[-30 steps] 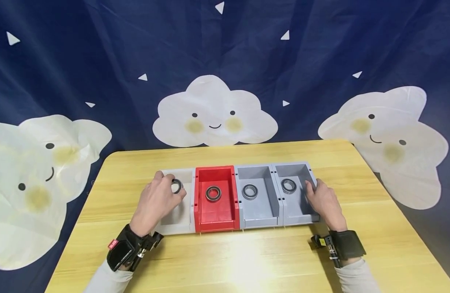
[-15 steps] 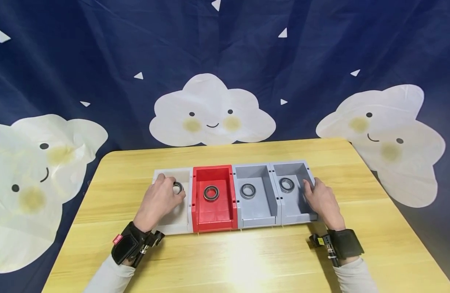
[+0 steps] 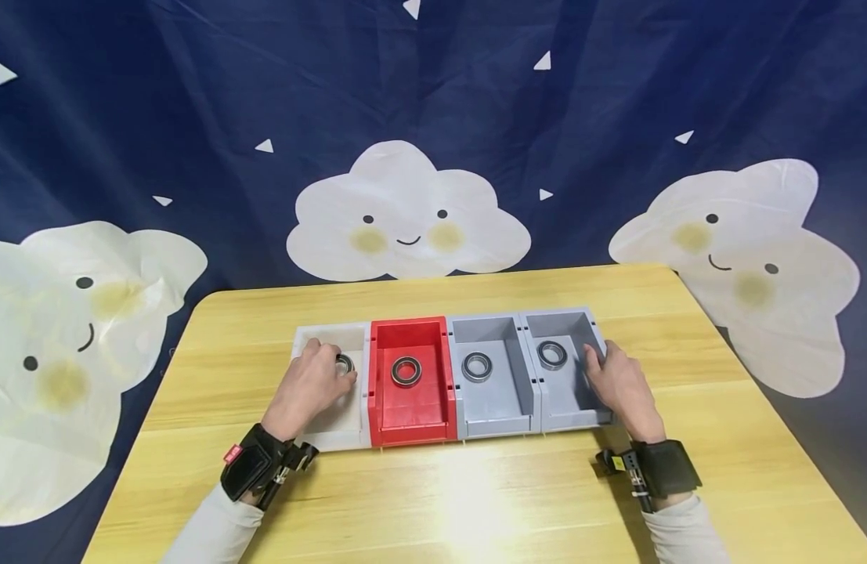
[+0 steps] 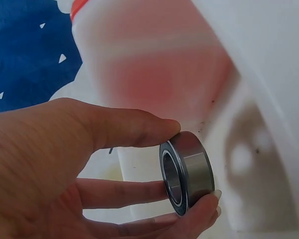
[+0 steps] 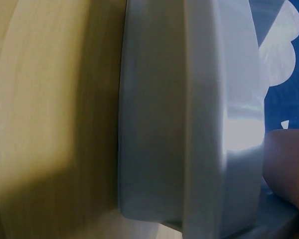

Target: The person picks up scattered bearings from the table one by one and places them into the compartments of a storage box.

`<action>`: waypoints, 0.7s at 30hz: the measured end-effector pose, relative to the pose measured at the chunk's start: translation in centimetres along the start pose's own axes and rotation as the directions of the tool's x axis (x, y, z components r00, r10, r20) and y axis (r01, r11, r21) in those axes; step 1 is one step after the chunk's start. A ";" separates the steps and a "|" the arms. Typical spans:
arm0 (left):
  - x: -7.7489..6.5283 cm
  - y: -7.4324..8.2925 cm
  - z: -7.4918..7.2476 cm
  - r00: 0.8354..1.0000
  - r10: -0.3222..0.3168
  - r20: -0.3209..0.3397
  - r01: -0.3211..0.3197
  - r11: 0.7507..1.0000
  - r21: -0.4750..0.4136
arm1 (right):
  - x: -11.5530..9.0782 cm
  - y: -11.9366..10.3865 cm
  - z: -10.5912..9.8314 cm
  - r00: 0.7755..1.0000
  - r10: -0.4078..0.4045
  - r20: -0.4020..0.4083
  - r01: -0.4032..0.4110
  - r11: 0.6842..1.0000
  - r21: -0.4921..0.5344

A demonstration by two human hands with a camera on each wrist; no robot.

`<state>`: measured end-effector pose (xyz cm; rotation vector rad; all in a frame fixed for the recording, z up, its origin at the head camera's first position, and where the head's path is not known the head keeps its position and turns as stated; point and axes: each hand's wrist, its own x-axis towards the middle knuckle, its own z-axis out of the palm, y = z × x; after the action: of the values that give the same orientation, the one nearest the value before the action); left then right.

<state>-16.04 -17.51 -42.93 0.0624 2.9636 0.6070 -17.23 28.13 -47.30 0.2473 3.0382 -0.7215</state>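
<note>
My left hand (image 3: pixel 311 384) is over the white bin (image 3: pixel 341 419) at the row's left end. Between thumb and fingers it pinches a ball bearing (image 4: pixel 194 172), a steel ring with dark seals, tilted on edge inside the bin in the left wrist view. At the row's other end, my right hand (image 3: pixel 622 384) grips the right side wall of the outer grey bin (image 3: pixel 574 401), thumb on the inner side. A bearing (image 3: pixel 552 356) lies flat in that bin. In the right wrist view, the grey wall (image 5: pixel 199 114) hides most of the hand.
A red bin (image 3: pixel 415 415) and another grey bin (image 3: pixel 496 403) stand between, joined side by side. One holds a bearing (image 3: pixel 406 371), the other a bearing (image 3: pixel 478 366). They stand on a wooden table (image 3: pixel 405 501) before a dark blue cloud-print curtain (image 3: pixel 475 94).
My left hand has shifted slightly right and lower with the bearing, relative to the white bin. The right hand keeps its place on the grey bin. The head view has shifted a little.
</note>
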 end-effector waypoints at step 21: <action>0.7 -0.9 1.9 0.998 -0.003 0.058 0.001 0.999 0.048 | 0.2 -0.2 0.0 1.000 0.001 0.031 -0.002 1.000 0.009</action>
<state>-16.52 -17.58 -45.09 0.0800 2.9217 0.5238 -17.43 27.97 -47.21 0.2360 3.0058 -0.7319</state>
